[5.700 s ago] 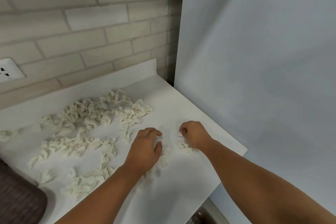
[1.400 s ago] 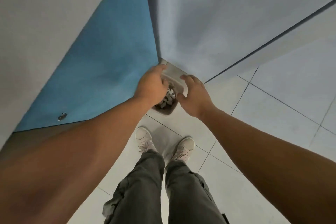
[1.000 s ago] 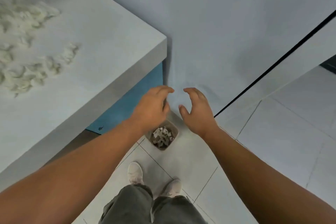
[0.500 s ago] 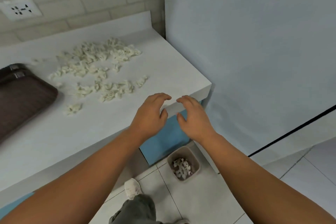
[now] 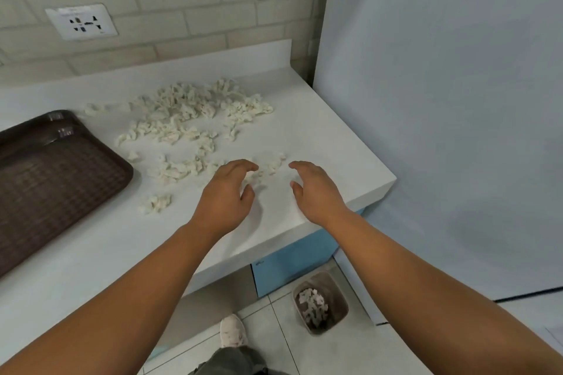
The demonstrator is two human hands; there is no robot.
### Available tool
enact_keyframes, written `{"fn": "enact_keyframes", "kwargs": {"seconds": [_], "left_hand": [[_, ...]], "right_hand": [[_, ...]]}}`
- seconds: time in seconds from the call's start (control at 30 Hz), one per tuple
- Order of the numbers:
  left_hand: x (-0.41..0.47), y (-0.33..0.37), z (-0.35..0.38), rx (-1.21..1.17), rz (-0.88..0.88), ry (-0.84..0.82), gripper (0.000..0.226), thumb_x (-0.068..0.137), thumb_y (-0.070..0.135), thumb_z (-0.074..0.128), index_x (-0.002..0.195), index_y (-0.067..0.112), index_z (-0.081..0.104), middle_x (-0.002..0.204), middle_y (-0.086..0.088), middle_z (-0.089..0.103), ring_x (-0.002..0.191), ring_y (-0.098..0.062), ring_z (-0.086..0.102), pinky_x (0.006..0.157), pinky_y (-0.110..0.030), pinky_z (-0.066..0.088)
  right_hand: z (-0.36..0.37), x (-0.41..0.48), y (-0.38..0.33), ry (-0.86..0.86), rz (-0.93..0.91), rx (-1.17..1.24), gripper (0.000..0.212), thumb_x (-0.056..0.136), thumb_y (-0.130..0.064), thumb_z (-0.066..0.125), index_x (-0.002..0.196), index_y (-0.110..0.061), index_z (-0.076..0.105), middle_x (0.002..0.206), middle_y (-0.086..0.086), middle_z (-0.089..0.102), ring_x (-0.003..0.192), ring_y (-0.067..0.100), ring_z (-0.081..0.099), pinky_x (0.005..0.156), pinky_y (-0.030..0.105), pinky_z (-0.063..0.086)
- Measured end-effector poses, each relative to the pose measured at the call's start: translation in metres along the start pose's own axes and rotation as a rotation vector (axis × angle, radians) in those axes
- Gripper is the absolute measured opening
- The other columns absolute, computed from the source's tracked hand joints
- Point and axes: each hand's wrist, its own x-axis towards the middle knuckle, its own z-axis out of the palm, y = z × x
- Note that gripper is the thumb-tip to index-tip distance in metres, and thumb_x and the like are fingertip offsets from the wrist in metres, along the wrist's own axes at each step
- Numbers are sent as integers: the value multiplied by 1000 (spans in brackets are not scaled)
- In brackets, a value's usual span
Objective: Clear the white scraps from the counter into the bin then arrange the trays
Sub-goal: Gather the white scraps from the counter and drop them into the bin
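White scraps (image 5: 195,113) lie strewn over the pale counter (image 5: 320,137) in your head view. The thickest heap is toward the far side near the brick wall (image 5: 213,9), thinner rows run nearer you, and one small clump (image 5: 157,202) sits apart on the near left.

Your left hand (image 5: 227,192) is over the nearest row of scraps, fingers loosely curved and thumb apart, holding nothing. Your right hand (image 5: 316,192) is just right of it, cupped the same way and empty, with bare counter beneath it. I cannot tell whether either hand touches the surface.

Two dark brown trays (image 5: 54,173) sit stacked at the left of the counter, their woven-looking floor bare. The closest scraps lie just beside the right rim.

Below the counter's right corner, the bin (image 5: 339,292) stands on the tiled floor beside a blue cabinet front (image 5: 292,262), with white scraps in its bottom. A pale shoe (image 5: 233,330) shows left of the bin. A wall socket (image 5: 81,22) is set in the bricks at far left.
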Motion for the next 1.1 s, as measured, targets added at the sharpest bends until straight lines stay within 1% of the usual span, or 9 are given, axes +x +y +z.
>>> {"fn": "enact_keyframes", "kwargs": {"seconds": [0.17,0.33,0.4,0.5,0.63,0.77,0.9,1.0,1.1], "left_hand": [[28,-40,-14,-23,-18,13,40,90,9,57,128,21,57,134,5,54,128,-14,46,101,-22,36],[58,-70,-17,-49,7,-7,40,89,10,57,127,21,57,135,7,53,127,-10,44,99,-15,32],[68,-78,-17,-60,21,-17,39,89,10,56,126,21,58,134,7,53,128,-10,44,100,-17,35],[80,-87,-15,-66,31,-36,38,89,10,56,125,21,59,134,7,53,129,-11,44,101,-17,33],[89,-93,-12,-90,43,-67,36,90,10,57,124,23,60,132,9,54,127,-8,44,99,-15,31],[98,-95,-10,-121,65,-126,32,93,14,56,123,23,60,128,8,58,122,-10,47,97,-17,33],[109,-99,-2,-99,72,-287,31,95,31,57,124,22,61,125,4,61,119,-16,52,97,-25,40],[112,-97,8,15,80,-409,50,85,59,60,124,28,59,124,6,61,116,-17,54,96,-31,43],[111,-90,18,138,136,-493,72,70,79,55,128,36,54,128,10,57,116,-16,51,99,-38,41]], "right_hand": [[17,57,-6,-11,20,-37,46,100,-29,48,144,-20,43,148,4,42,133,25,38,108,31,32],[39,98,1,-123,32,-121,45,97,-11,47,139,-25,50,150,4,37,131,24,40,107,29,35],[46,104,3,-169,74,-52,40,94,-3,51,131,-19,59,137,7,46,112,20,52,93,20,38],[54,107,4,-129,146,-21,25,94,-8,53,115,-16,65,112,4,49,88,16,53,77,24,40],[55,106,7,-30,153,-110,24,95,-8,49,109,-11,67,102,8,58,91,28,60,75,24,38],[41,108,-1,23,238,26,31,99,-9,40,121,-11,61,114,11,65,106,27,60,91,30,45],[29,111,-5,52,346,224,35,98,-10,36,117,-17,64,122,5,63,113,21,57,92,23,41],[20,106,-10,119,436,439,27,97,-23,40,87,-14,63,95,0,66,90,17,59,75,24,42],[17,100,-10,96,440,325,36,97,-41,47,78,-11,54,74,-1,57,71,15,53,62,24,38]]}}
